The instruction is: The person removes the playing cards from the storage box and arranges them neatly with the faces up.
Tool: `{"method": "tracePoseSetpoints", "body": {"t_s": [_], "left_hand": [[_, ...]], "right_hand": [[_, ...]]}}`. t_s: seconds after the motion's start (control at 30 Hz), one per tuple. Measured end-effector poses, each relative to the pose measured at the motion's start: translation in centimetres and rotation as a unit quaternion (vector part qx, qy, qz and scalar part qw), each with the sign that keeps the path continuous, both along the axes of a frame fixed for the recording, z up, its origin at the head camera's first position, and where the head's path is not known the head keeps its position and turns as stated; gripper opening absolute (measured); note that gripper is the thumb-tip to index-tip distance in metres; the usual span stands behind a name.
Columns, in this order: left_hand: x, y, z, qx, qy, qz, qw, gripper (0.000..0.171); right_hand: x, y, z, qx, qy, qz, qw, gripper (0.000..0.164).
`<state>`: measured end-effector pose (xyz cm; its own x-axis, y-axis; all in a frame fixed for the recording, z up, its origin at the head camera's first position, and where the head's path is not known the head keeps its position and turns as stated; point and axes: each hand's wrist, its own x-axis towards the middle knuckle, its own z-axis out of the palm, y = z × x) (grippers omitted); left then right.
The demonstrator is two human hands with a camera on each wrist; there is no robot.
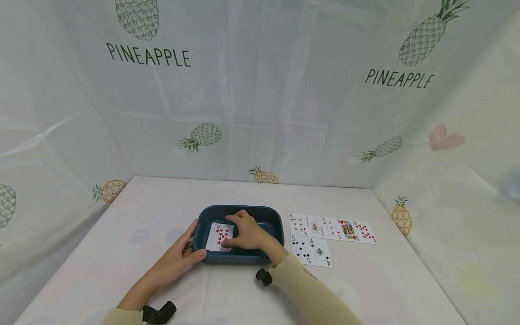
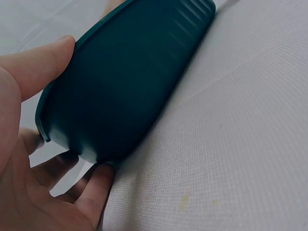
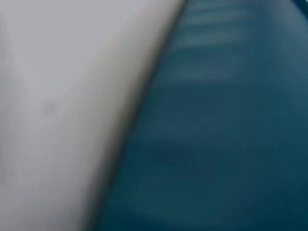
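Right hand: the right hand (image 1: 245, 232) reaches over the near wall into the tray, thumb and forefinger spread apart, the thumb over the lower right part of a playing card; whether it has hold of the card cannot be told.
Left hand: the left hand (image 1: 178, 258) grips the tray at its left end, the thumb at the rim and the other fingers spread against the outer wall.
Card in tray: a white playing card (image 1: 214, 235) with red pips lies face up in the left part of the tray, partly covered by the right hand.
Tray: the dark blue tray (image 1: 239, 259), rectangular with rounded corners, stands on the bench between the hands; the right wrist view of its wall is blurred.
Sleeves and wrists: a beige sleeve (image 1: 313, 289) covers the right forearm; a black device (image 1: 159, 312) sits at the left wrist.
Upper row: five face-up cards (image 1: 331, 228) lie edge to edge, right of the tray.
Lower row: two black-suited cards (image 1: 310, 251), a five and an ace of spades, lie just below the upper row's left end.
Bench: the bench (image 1: 162, 212) bears a pale cloth.
Backdrop: a pale curtain (image 1: 260, 90) printed with pineapples hangs behind.
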<state>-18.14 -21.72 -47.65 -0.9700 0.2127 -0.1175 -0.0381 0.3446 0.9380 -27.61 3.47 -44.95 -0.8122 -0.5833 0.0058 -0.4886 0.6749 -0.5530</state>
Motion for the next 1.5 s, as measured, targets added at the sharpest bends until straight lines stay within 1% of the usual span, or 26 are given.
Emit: {"method": "tracePoseSetpoints", "body": {"t_s": [0.13, 0.33, 0.53, 0.63, 0.8, 1.0, 1.27, 1.5], "left_hand": [[0.0, 0.0, 0.0, 0.002, -0.003, -0.001, 1.0000, 0.090], [-0.1, -0.2, -0.1, 0.006, 0.001, -0.003, 1.0000, 0.089], [-0.2, -0.1, -0.1, 0.015, -0.006, -0.005, 0.9999, 0.091], [-0.3, -0.1, -0.1, 0.018, -0.007, -0.004, 0.9998, 0.091], [-0.3, 0.0, -0.1, 0.009, -0.003, 0.000, 1.0000, 0.091], [-0.2, 0.0, -0.1, 0.006, -0.005, 0.000, 1.0000, 0.091], [-0.1, 0.1, -0.1, 0.001, -0.008, 0.007, 0.9999, 0.092], [-0.2, 0.1, -0.2, -0.002, -0.009, 0.012, 0.9999, 0.093]], "right_hand": [[0.2, -0.9, -0.4, 0.032, 0.006, -0.009, 0.999, 0.086], [0.5, -1.6, -0.3, 0.047, 0.009, -0.016, 0.999, 0.087], [0.4, -1.2, -0.2, 0.077, 0.024, -0.012, 0.997, 0.082], [0.4, -0.8, -0.2, 0.082, 0.024, -0.010, 0.996, 0.079], [0.2, -0.2, -0.2, 0.091, 0.025, -0.004, 0.996, 0.083], [0.0, 0.1, -0.3, 0.085, 0.032, -0.001, 0.996, 0.081], [0.1, 1.1, 0.0, 0.068, 0.040, 0.011, 0.997, 0.080], [0.2, 2.6, 0.3, 0.063, 0.030, 0.007, 0.998, 0.080]]}}
